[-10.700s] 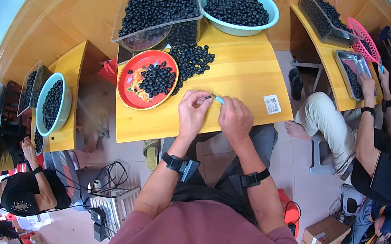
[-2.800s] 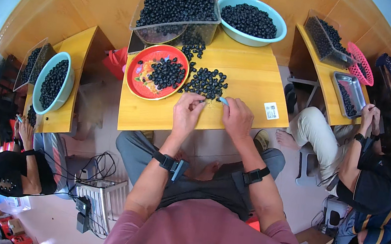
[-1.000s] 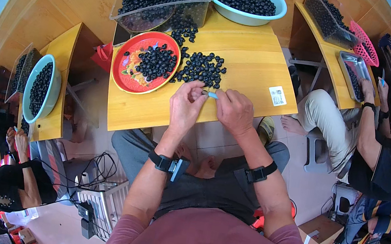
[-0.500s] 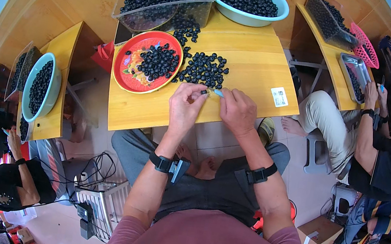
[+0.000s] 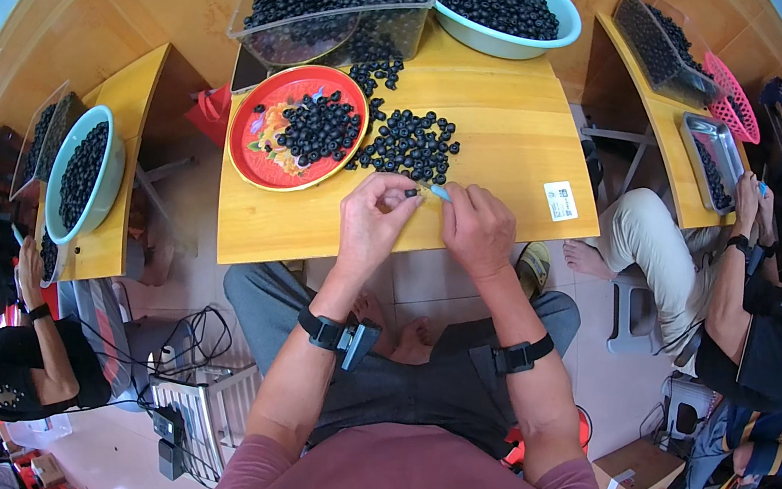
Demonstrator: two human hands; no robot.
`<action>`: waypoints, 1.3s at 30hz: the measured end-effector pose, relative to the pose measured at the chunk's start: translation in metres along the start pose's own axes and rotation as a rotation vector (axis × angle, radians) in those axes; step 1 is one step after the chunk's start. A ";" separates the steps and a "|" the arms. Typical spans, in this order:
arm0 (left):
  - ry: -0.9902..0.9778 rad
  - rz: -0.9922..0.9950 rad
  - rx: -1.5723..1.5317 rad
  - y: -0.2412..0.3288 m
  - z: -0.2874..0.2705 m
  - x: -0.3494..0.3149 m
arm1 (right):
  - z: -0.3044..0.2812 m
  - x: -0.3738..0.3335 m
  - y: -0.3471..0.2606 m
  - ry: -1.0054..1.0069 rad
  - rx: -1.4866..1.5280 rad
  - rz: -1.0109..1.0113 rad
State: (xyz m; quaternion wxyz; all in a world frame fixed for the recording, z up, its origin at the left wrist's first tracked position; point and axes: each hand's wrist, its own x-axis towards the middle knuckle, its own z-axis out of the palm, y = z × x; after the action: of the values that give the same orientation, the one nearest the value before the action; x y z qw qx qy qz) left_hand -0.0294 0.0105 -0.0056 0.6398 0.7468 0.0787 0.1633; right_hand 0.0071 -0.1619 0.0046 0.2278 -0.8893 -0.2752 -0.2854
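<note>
My left hand is closed in a pinch on one small dark round bead above the table's near edge. Just to its right, my right hand grips a thin tool with a light blue end, pointed toward that bead. The tool's tip is too small to make out. Beyond my fingers lies a loose pile of similar dark beads on the yellow wooden table. Left of the pile, a red round tray with a yellow rim and flower print holds more of them.
A clear plastic bin and a pale blue basin, both full of dark beads, stand at the far side. A white label sticks to the table's right. Co-workers sit at both sides near another blue basin and a metal tray.
Both hands stay nearly in place with small finger shifts. The blue end of the tool tilts slightly differently. The whole view has shifted a little.
</note>
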 end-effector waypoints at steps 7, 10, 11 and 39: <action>0.008 0.175 0.044 0.005 -0.001 0.001 | -0.001 -0.001 0.000 -0.013 -0.006 0.010; 0.031 0.187 0.071 0.007 0.000 0.002 | 0.000 -0.001 0.000 0.002 0.004 -0.001; 0.050 0.227 0.076 0.008 0.000 0.002 | 0.000 -0.001 0.000 0.002 0.004 -0.001; -0.033 0.046 0.145 0.008 0.004 0.000 | 0.003 0.000 0.002 -0.019 -0.006 -0.060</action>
State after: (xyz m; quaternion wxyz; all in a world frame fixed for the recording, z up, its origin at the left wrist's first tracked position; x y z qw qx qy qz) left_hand -0.0287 0.0057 0.0019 0.5815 0.7953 0.0627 0.1596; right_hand 0.0092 -0.1619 0.0018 0.2139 -0.8840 -0.3032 -0.2844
